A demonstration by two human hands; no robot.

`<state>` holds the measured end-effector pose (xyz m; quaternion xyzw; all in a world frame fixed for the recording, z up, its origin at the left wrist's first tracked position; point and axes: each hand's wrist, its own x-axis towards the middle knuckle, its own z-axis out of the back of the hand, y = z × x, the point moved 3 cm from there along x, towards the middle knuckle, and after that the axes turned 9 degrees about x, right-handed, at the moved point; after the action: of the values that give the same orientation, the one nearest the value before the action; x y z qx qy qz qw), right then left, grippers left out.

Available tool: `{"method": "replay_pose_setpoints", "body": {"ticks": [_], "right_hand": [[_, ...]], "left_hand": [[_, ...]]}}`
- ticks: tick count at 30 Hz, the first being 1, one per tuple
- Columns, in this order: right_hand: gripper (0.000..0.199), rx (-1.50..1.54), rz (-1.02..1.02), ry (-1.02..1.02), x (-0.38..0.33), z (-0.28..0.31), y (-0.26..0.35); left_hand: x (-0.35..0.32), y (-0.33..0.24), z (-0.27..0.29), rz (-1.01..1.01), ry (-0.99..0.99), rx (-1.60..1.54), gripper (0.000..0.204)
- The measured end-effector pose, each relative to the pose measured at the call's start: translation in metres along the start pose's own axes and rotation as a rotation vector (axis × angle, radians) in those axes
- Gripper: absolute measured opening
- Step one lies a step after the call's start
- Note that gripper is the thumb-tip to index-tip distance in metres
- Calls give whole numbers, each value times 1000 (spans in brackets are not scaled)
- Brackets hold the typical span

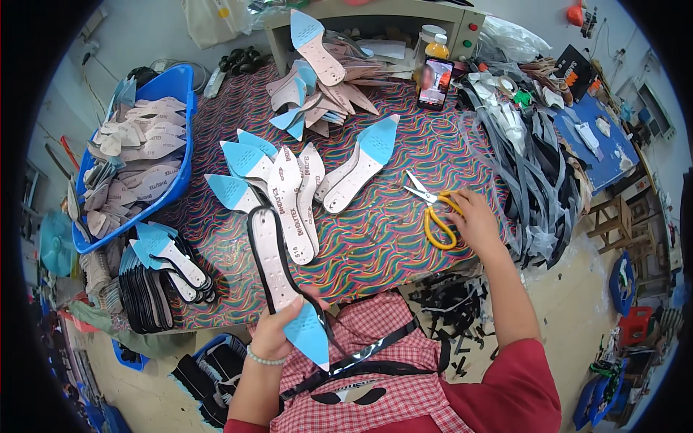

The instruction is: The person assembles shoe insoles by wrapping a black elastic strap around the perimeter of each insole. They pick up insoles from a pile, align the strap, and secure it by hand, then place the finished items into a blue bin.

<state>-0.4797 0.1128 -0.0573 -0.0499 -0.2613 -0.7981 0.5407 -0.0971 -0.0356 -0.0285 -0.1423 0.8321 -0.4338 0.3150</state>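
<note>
My left hand [280, 328] is closed round a shoe insole [273, 256] with a blue pointed end toward me and black edging along its rim. A shiny black strip [375, 350] lies across my lap near it; whether it joins the insole I cannot tell. On the patterned tabletop, my right hand [473, 224] has its fingers at the yellow handles of a pair of scissors [432, 209], whose blades are spread and point away to the left. Beyond the held insole lie several loose insoles [292, 195], pale with blue tips, and another pair of insoles [361, 162] beside them.
A blue basket [189, 130] full of insole pieces stands at left, with a stack of black-edged insoles [148, 289] before it. More insoles [317, 94] are heaped at the back. A phone [435, 84] leans by a bottle [437, 47]. Grey and black strips [530, 166] pile up at right.
</note>
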Motion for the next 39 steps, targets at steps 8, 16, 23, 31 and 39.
{"method": "replay_pose_setpoints", "body": {"ticks": [8, 16, 23, 31, 39], "right_hand": [[58, 281, -433, 302, -6, -4, 22], [64, 230, -412, 311, -20, -6, 52], [62, 1063, -601, 26, -39, -35, 89], [88, 2049, -289, -25, -79, -74, 242], [73, 1527, -426, 166, -53, -42, 199]], "left_hand": [[12, -17, -15, -151, -33, -34, 29], [3, -16, -9, -184, -108, -84, 30], [6, 3, 20, -152, 65, -560, 33], [14, 10, 7, -42, 52, -574, 35], [-6, 5, 9, -5, 110, -398, 37]]}}
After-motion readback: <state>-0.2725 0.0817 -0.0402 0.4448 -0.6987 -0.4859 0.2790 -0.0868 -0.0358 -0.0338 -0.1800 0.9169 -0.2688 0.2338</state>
